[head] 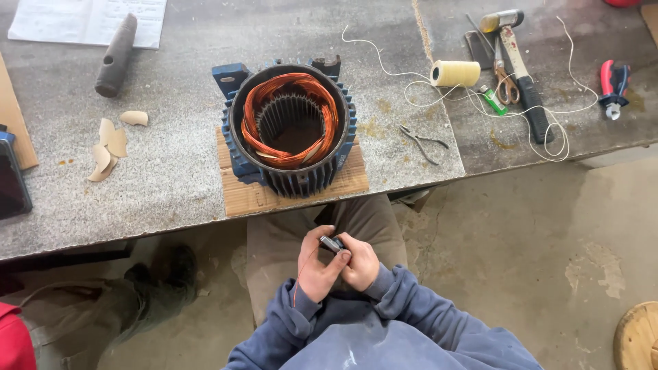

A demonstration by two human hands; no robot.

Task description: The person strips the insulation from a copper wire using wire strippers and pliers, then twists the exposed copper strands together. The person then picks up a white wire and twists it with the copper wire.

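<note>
My left hand (317, 268) and my right hand (359, 262) meet over my lap, below the table edge. Both pinch a small dark object (332, 244), and a thin reddish wire runs down from it past my left wrist. On the table just ahead stands a blue finned motor stator (288, 127) with copper windings, resting on a wooden board (250, 197). Neither hand touches the stator.
Thin pliers (421, 142) lie right of the stator. Farther right are a spool of cream twine (456, 73) with loose cord, scissors (506, 83), a hammer (521, 72), a green lighter (492, 100), red cutters (613, 83). At left: paper slips (110, 147), a dark handle (116, 55), papers.
</note>
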